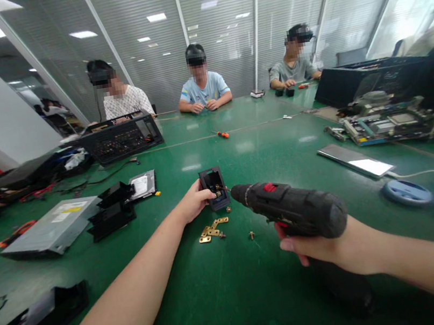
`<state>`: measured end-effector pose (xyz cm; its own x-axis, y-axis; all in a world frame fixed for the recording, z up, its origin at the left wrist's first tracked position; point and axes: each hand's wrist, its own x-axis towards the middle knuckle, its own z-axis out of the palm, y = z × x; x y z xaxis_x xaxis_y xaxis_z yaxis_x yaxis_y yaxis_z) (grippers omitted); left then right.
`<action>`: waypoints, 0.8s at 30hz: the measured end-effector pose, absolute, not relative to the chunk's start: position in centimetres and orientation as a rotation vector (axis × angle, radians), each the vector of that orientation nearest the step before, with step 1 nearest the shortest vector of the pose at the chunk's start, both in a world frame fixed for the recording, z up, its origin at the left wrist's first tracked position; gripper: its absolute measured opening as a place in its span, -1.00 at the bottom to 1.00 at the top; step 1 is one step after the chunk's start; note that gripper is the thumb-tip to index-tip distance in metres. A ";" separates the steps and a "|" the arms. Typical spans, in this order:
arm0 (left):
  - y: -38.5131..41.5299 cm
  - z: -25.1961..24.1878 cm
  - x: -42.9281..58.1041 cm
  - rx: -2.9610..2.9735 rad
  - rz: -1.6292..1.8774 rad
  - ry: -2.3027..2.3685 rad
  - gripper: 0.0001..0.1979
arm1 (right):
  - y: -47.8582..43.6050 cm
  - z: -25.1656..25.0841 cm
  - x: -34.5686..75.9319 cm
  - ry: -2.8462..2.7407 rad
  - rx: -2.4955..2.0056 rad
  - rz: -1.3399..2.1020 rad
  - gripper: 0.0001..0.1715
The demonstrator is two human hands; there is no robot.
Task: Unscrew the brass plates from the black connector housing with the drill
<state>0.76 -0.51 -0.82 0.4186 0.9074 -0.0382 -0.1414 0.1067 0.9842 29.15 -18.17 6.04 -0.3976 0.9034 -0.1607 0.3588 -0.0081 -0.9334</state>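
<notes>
My left hand [195,201] grips a small black open box [211,177], its thumb reaching over the near side. Brass-coloured fittings show inside the box. In my right hand [319,247] is a black cordless drill [294,205], with fingers wrapped round its handle and one by the red trigger. The drill points left, and the thin tip of its bit is at the box's inside; whether it touches a screw I cannot tell. On the table just in front of the box lie several brass plates [213,232]. Loose screws [251,235] are scattered beside them.
A silver disc drive [53,225], black plastic brackets [113,218] and a hard drive [142,185] lie to the left. A phone [353,158], a blue round object [406,192] and circuit boards [394,122] are on the right. An orange screwdriver [222,135] lies ahead. Three people sit across the table.
</notes>
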 end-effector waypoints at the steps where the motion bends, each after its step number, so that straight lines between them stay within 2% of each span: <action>1: -0.6 -0.8 0.8 1.208 0.918 0.821 -0.36 | -18.2 5.9 29.2 -1.760 -1.297 1.401 -0.73; 24: -0.5 -0.7 0.9 1.192 0.911 0.782 -0.37 | -18.1 6.6 29.1 -1.762 -1.207 1.426 -0.79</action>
<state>0.92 -0.50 -0.67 0.4353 0.8997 -0.0336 -0.1691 0.1184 0.9785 29.07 -18.10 6.61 -0.4340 0.8944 -0.1080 0.2920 0.0263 -0.9560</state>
